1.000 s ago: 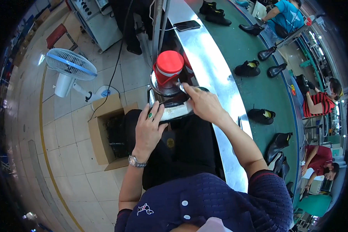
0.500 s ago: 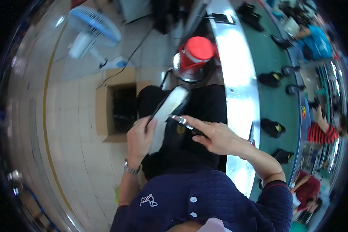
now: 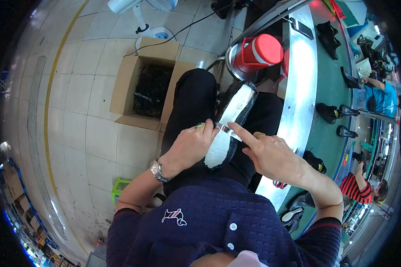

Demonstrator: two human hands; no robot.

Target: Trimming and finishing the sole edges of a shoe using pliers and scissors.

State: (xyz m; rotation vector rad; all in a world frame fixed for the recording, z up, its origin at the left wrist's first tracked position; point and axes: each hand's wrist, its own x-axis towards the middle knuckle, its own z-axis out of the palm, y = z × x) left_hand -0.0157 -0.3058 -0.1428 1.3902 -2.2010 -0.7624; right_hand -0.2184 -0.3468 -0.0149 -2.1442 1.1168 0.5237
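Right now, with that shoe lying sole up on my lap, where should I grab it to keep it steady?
Grip the shoe at its narrow middle, coming from your left side, where the left hand already clasps its edge. It lies lengthwise along your lap with the pale sole facing up, so the waist probably gives the firmest hold. That leaves the right hand and its slim metal tool free over the sole.

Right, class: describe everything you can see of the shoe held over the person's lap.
The shoe is dark with a pale, whitish sole, which is turned up toward the camera. It lies lengthwise over the lap, toe or heel pointing toward the steel bench edge. The left hand grips its side; the right hand presses a thin metal tool across the sole with the forefinger stretched along it. The upper is mostly hidden.
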